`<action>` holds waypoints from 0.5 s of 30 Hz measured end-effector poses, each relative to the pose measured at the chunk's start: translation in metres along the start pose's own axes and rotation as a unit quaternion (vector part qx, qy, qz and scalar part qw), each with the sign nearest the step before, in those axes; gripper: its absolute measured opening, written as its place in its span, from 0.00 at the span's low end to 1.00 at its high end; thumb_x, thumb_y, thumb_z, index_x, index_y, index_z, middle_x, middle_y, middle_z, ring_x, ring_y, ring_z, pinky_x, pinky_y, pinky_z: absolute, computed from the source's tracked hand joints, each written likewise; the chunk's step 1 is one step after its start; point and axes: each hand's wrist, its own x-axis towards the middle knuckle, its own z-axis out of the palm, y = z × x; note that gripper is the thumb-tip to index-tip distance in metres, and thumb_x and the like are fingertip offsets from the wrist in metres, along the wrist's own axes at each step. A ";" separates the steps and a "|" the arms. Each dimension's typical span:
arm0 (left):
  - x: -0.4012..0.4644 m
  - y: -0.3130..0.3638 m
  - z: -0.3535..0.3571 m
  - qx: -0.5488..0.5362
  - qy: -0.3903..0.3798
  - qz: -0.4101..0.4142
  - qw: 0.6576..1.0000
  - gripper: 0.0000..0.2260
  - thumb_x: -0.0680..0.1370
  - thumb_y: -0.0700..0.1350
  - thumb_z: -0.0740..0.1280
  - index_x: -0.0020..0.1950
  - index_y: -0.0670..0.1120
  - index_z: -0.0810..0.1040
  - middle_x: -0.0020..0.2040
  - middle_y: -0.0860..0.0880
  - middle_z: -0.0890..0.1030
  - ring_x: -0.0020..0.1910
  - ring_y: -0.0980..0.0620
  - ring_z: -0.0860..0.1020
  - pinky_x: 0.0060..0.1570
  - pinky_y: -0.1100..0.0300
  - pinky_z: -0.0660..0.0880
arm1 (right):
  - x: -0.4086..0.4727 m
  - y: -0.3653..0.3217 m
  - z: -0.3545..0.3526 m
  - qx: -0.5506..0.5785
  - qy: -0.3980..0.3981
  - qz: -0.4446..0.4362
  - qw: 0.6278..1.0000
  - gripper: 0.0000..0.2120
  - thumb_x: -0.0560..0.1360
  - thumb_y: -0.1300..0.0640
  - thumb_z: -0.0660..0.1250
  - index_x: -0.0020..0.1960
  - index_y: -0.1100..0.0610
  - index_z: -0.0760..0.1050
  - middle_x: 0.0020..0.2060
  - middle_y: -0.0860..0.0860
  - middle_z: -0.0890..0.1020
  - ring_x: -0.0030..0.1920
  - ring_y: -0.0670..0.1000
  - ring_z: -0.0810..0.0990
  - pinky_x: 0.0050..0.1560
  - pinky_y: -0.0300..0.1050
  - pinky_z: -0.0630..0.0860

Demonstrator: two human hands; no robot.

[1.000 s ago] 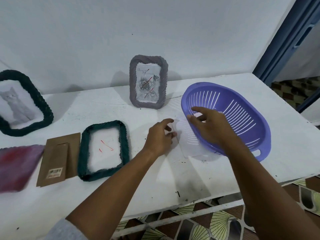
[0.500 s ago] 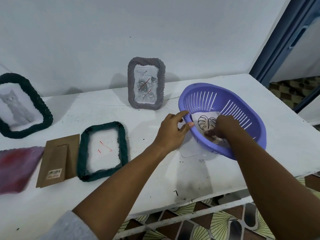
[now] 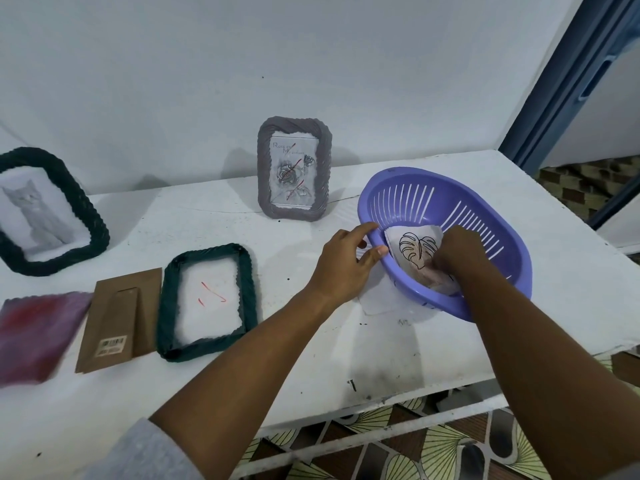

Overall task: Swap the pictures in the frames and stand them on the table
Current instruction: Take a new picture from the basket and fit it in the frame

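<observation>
A purple slotted basket [image 3: 491, 216] stands on the white table [image 3: 311, 341], tipped slightly. Inside it lies a leaf picture [image 3: 414, 245]. My right hand [image 3: 457, 251] is down in the basket, fingers pinching the lower part of that picture. My left hand [image 3: 346, 261] grips the basket's near left rim. An empty dark green frame [image 3: 207, 299] lies flat at centre left, its brown backing board [image 3: 121, 317] beside it. A grey frame with a rose picture [image 3: 294, 168] stands at the back. A green frame with a cat picture [image 3: 41, 213] leans at far left.
A red-purple picture [image 3: 38, 334] lies at the left edge. A clear sheet [image 3: 381, 301] lies on the table, partly under the basket. The wall is close behind the table. A blue door frame [image 3: 571, 81] rises at the right. The table's front edge runs below my forearms.
My right hand went from the basket's rim into the basket and took hold of the leaf picture. My left hand moved right onto the basket's rim. The basket settled lower.
</observation>
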 end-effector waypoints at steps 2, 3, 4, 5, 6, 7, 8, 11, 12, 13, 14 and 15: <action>0.000 0.001 -0.001 0.000 -0.001 0.002 1.000 0.21 0.78 0.53 0.64 0.70 0.52 0.69 0.59 0.46 0.75 0.53 0.49 0.77 0.51 0.52 0.78 | -0.001 0.000 0.000 0.020 0.022 0.010 1.000 0.20 0.72 0.59 0.72 0.60 0.67 0.72 0.55 0.62 0.79 0.56 0.62 0.79 0.56 0.51 0.75; 0.000 0.001 -0.001 0.000 -0.003 0.001 1.000 0.21 0.78 0.53 0.64 0.70 0.52 0.69 0.59 0.46 0.75 0.53 0.49 0.77 0.52 0.52 0.78 | -0.002 0.000 0.000 0.030 0.027 0.015 0.999 0.20 0.72 0.61 0.71 0.60 0.68 0.72 0.55 0.63 0.79 0.55 0.62 0.79 0.55 0.51 0.75; 0.000 0.002 -0.001 -0.001 -0.005 0.001 1.000 0.21 0.78 0.53 0.64 0.70 0.52 0.68 0.59 0.46 0.75 0.53 0.49 0.77 0.52 0.52 0.78 | -0.002 0.000 0.000 0.035 0.027 0.019 0.999 0.19 0.73 0.61 0.71 0.60 0.68 0.72 0.55 0.63 0.79 0.55 0.63 0.79 0.55 0.51 0.75; 0.000 0.002 -0.001 0.000 -0.006 0.001 1.000 0.21 0.78 0.53 0.64 0.70 0.52 0.68 0.59 0.46 0.75 0.54 0.48 0.77 0.52 0.51 0.78 | -0.003 0.000 0.000 0.039 0.028 0.021 0.999 0.20 0.73 0.61 0.71 0.61 0.68 0.71 0.56 0.63 0.79 0.55 0.63 0.79 0.56 0.52 0.75; 0.000 0.002 -0.001 0.002 -0.007 0.002 1.000 0.21 0.78 0.53 0.64 0.70 0.52 0.68 0.59 0.46 0.75 0.54 0.48 0.77 0.52 0.51 0.78 | -0.004 0.000 0.000 0.046 0.033 0.025 0.998 0.20 0.73 0.61 0.70 0.61 0.68 0.71 0.56 0.63 0.79 0.55 0.63 0.79 0.56 0.52 0.75; -0.001 0.003 -0.002 0.003 -0.008 0.002 1.000 0.21 0.78 0.53 0.64 0.70 0.52 0.68 0.59 0.45 0.75 0.54 0.48 0.77 0.52 0.51 0.78 | -0.005 0.000 0.000 0.057 0.044 0.026 0.997 0.19 0.74 0.61 0.70 0.61 0.68 0.72 0.55 0.63 0.79 0.55 0.63 0.79 0.55 0.52 0.76; -0.001 0.004 -0.003 0.004 -0.009 0.002 1.000 0.21 0.78 0.53 0.64 0.70 0.52 0.68 0.59 0.45 0.75 0.54 0.48 0.76 0.52 0.52 0.78 | -0.006 0.001 0.000 0.072 0.061 0.024 0.995 0.16 0.74 0.62 0.68 0.60 0.68 0.72 0.54 0.64 0.79 0.54 0.64 0.79 0.54 0.53 0.76; 0.000 0.004 -0.004 0.021 -0.004 0.006 1.000 0.20 0.78 0.52 0.64 0.70 0.51 0.69 0.60 0.45 0.73 0.55 0.47 0.76 0.55 0.55 0.75 | -0.007 0.003 -0.005 0.114 0.118 0.011 0.986 0.12 0.75 0.62 0.65 0.56 0.66 0.75 0.51 0.62 0.80 0.53 0.64 0.78 0.48 0.51 0.74; -0.001 0.003 -0.004 0.028 0.007 0.015 0.999 0.20 0.78 0.52 0.64 0.69 0.51 0.69 0.59 0.45 0.72 0.54 0.48 0.76 0.55 0.57 0.74 | -0.007 0.004 -0.009 0.139 0.126 0.003 0.982 0.11 0.75 0.60 0.66 0.55 0.65 0.76 0.50 0.61 0.81 0.52 0.63 0.79 0.47 0.49 0.73; -0.001 0.004 -0.005 0.029 0.025 0.027 0.999 0.18 0.78 0.51 0.64 0.68 0.51 0.71 0.58 0.46 0.72 0.53 0.48 0.76 0.54 0.59 0.74 | -0.007 0.004 -0.012 0.178 0.130 -0.003 0.975 0.10 0.75 0.58 0.67 0.52 0.63 0.78 0.48 0.59 0.81 0.51 0.61 0.79 0.46 0.48 0.73; -0.001 0.005 -0.006 0.023 0.050 0.043 0.998 0.17 0.78 0.50 0.65 0.67 0.51 0.72 0.56 0.46 0.73 0.51 0.49 0.76 0.52 0.62 0.73 | -0.009 0.003 -0.017 0.230 0.130 -0.008 0.964 0.09 0.74 0.56 0.68 0.50 0.61 0.78 0.46 0.57 0.81 0.48 0.59 0.79 0.45 0.47 0.72; 0.000 0.007 -0.008 0.013 0.075 0.059 0.995 0.14 0.79 0.49 0.64 0.65 0.51 0.74 0.54 0.46 0.75 0.48 0.51 0.76 0.49 0.65 0.72 | -0.012 0.003 -0.021 0.296 0.125 -0.013 0.947 0.08 0.74 0.55 0.70 0.47 0.59 0.79 0.43 0.55 0.80 0.45 0.56 0.78 0.42 0.45 0.72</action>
